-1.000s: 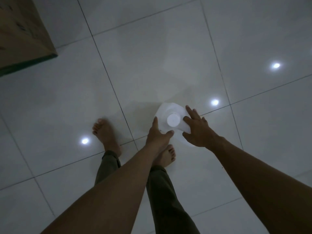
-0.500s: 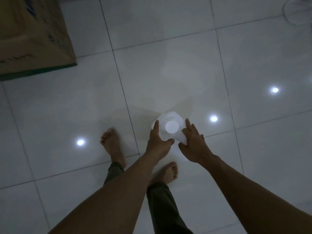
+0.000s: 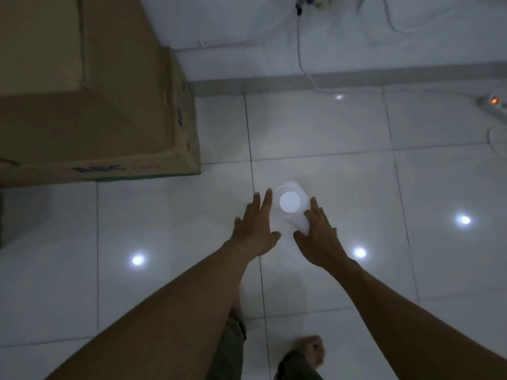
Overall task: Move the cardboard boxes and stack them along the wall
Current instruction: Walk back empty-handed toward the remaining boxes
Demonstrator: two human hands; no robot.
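tiled floor (image 3: 329, 149) glossy, dim | cardboard box (image 3: 96, 105) near wall (image 3: 247, 23) | left grip (image 3: 255, 229), right grip (image 3: 318, 231) unclenched, flanking white jug (image 3: 289, 202)

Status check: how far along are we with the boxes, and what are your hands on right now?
Done: cardboard boxes stand against the wall. In hand: no box; the left hand and right hand flank a white capped jug on the floor, fingers straight. Left: no other boxes show here, so I can't tell how many remain.
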